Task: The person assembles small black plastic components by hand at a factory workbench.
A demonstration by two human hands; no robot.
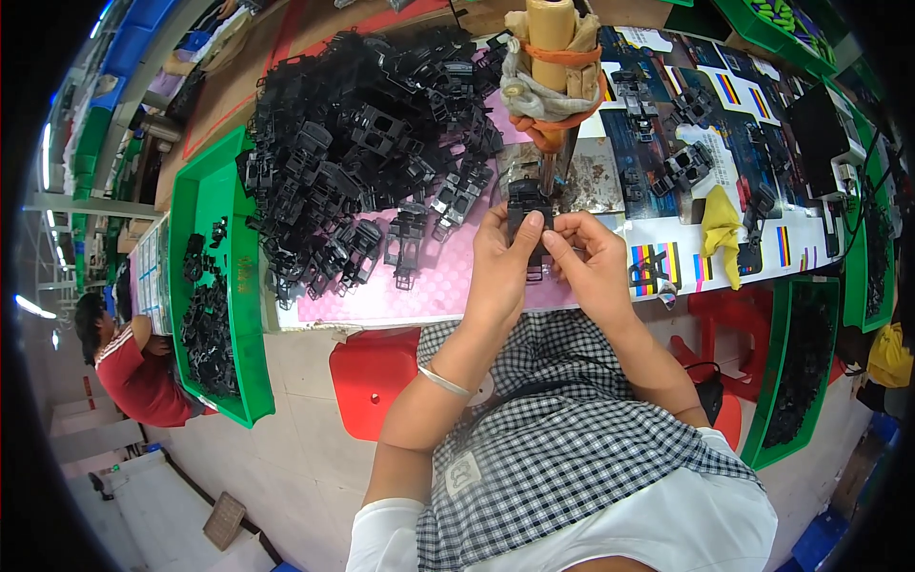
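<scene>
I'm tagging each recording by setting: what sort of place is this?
Probably a factory workshop, perhaps for assembly: a large heap of similar black plastic parts lies before the worker, a green bin at the left holds more black parts, and another person in red is beyond it.

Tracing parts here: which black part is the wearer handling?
The part in the left hand, with the right hand beside it, before the wrapped column. Neither hand touches the heap on the left.
</scene>
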